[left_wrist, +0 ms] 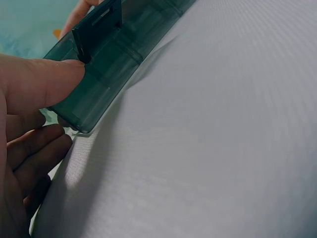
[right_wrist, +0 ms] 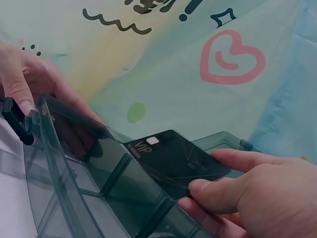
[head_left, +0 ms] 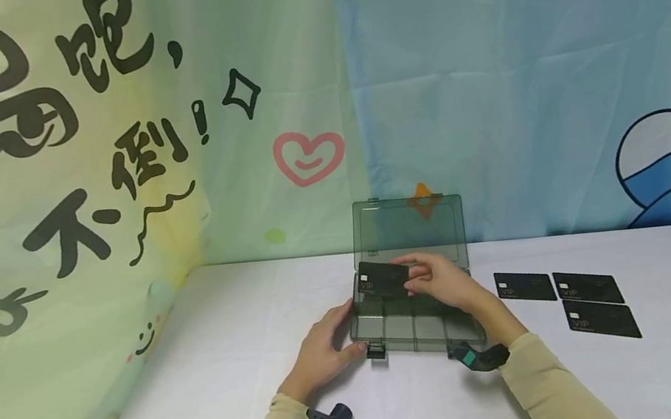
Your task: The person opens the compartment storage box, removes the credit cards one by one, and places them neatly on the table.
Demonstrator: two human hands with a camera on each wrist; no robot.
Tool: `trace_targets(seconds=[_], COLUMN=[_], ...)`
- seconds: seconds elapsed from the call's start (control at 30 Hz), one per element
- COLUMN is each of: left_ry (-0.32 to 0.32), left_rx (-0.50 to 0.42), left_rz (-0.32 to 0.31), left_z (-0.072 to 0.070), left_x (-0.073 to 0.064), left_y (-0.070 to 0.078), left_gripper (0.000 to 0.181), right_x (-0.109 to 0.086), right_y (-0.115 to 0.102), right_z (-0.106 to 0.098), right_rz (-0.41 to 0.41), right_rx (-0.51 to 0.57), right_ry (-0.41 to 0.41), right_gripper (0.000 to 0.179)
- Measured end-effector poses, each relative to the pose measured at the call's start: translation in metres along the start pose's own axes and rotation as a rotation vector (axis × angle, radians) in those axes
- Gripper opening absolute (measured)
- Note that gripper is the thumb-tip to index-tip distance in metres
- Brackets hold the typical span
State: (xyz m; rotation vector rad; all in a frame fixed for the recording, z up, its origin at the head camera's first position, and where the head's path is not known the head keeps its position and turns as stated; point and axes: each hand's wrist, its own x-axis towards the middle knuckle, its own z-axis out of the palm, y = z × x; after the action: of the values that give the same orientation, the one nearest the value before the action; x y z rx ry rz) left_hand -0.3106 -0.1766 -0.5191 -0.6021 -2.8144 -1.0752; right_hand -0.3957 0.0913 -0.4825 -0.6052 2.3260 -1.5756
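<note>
A black VIP card [head_left: 383, 279] is pinched by its right end between the thumb and fingers of my right hand [head_left: 443, 284]. It hovers tilted over the back of a dark translucent plastic box [head_left: 399, 325] divided into compartments. The box's lid [head_left: 409, 226] stands open at the back. My left hand [head_left: 322, 346] grips the box's front left corner. In the left wrist view its thumb [left_wrist: 54, 82] lies on the front wall beside a latch [left_wrist: 99, 29]. The right wrist view shows the card [right_wrist: 173, 161] above the dividers, chip end toward the left.
Three more black cards lie on the white table [head_left: 246, 315] right of the box: a left one [head_left: 525, 286], an upper right one [head_left: 588, 287] and a lower one [head_left: 601, 318]. A printed cloth backdrop [head_left: 459, 105] hangs behind the table.
</note>
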Motion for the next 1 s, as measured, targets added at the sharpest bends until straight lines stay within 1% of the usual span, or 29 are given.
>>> trace_targets(seconds=[0.1,0.17,0.3,0.4,0.7,1.0], left_ry=[0.005,0.002,0.000,0.001,0.005,0.000], left_rx=[-0.004,-0.002,-0.004,0.000,-0.027,-0.036], left_rz=[0.003,-0.007,-0.019,-0.016,-0.011,-0.015], left_z=[0.001,0.002,0.002,0.001,-0.001,-0.002], left_x=[0.001,0.001,0.001,0.001,-0.001,-0.002], left_y=[-0.001,-0.001,-0.001,0.000,0.003,0.004], left_gripper=[0.077,0.077,0.077,0.076,0.075,0.075], right_x=[0.000,-0.001,-0.003,-0.005,-0.011,-0.017], right_y=[0.000,-0.001,-0.003,-0.004,-0.007,-0.011], right_z=[-0.002,-0.004,-0.008,-0.011,-0.022,-0.029], right_rz=[0.001,0.001,0.000,-0.001,0.022,0.005], right_rx=[0.024,0.039,0.066,0.073,0.016,-0.001], right_ry=[0.028,0.037,0.030,0.024,0.006,-0.013], right_gripper=[0.048,0.048,0.049,0.049,0.049,0.049])
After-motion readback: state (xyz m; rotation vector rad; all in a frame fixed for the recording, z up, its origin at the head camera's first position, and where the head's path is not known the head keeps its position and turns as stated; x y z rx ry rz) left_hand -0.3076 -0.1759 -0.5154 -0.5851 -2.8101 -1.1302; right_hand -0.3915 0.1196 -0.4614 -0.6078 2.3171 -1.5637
